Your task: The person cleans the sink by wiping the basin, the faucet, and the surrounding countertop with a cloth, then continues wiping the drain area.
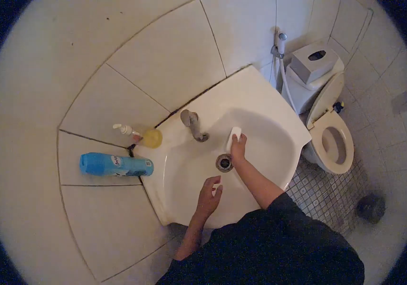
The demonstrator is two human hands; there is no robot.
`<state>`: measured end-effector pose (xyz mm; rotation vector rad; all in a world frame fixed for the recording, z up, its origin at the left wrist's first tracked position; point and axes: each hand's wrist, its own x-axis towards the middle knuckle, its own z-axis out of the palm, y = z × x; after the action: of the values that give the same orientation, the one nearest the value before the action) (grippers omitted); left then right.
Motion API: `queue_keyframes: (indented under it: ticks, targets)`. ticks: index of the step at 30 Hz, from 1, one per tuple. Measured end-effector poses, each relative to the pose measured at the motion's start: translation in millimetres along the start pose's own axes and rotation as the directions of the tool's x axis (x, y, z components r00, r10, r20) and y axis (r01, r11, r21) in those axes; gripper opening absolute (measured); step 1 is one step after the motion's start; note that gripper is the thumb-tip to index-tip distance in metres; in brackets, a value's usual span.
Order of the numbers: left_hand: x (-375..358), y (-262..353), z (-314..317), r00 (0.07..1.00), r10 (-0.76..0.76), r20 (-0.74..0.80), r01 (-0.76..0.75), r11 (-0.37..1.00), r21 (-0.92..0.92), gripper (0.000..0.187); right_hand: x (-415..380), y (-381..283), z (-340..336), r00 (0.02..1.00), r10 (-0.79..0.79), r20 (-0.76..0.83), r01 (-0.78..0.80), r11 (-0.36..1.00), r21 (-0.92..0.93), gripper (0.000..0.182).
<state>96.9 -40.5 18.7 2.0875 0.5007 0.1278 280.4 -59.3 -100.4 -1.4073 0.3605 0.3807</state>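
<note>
My right hand (238, 147) is closed on a white object (235, 135), whose exact kind I cannot make out, over the basin just above the drain (224, 163). Below and left of the drain, my left hand (209, 195) hovers over the near part of the white sink (189, 173), its fingers bent and apart, holding nothing. The metal faucet (194, 126) rises from the back rim, left of my right hand, and neither hand touches it.
A blue bottle (117, 164) and a pump bottle with yellow liquid (151, 138) stand at the sink's left corner. Right of the sink are a toilet (330, 142), a tissue box (313, 62) on its tank, a hand sprayer (281, 43) and a dark bin (371, 208).
</note>
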Motion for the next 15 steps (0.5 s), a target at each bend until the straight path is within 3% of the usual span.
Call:
queue_keyframes:
  ticks: [2, 3, 5, 6, 12, 14, 15]
  targets:
    - [0.0, -3.5, -4.5, 0.998, -0.014, 0.061, 0.013, 0.999, 0.030, 0.025, 10.0, 18.1, 3.4, 0.962, -0.237, -0.140, 0.187, 0.936, -0.299, 0.051]
    - [0.8, -8.4, -5.8, 0.997, -0.010, 0.072, 0.008, 1.000, 0.031, 0.025, 3.6, 9.0, -0.6, 0.960, -0.235, -0.152, 0.183, 0.937, -0.298, 0.051]
    - [2.8, -18.7, -7.2, 0.998, 0.013, 0.065, -0.012, 1.000, -0.008, 0.022, -18.7, -24.0, -12.8, 0.978, 0.203, 0.050, -0.206, 0.977, 0.062, 0.047]
    - [3.8, -18.3, -8.7, 0.997, 0.018, 0.077, -0.017, 1.000, -0.011, 0.022, -16.3, -19.6, -14.8, 0.979, 0.201, 0.038, -0.203, 0.977, 0.066, 0.047]
    - [15.4, -18.1, -12.6, 0.995, 0.027, 0.095, -0.020, 0.997, -0.071, 0.020, -12.8, -12.6, -6.2, 0.985, 0.103, -0.141, -0.110, 0.993, -0.048, 0.051]
    - [16.8, -14.6, -13.4, 0.996, 0.037, 0.080, -0.029, 0.994, -0.105, 0.020, 21.1, 30.7, -3.3, 0.980, -0.177, -0.092, 0.137, 0.933, -0.331, 0.055]
    - [16.8, -15.6, -14.0, 0.996, 0.039, 0.085, -0.030, 0.994, -0.108, 0.020, 37.8, 49.4, -14.7, 0.979, -0.178, -0.097, 0.137, 0.933, -0.334, 0.055]
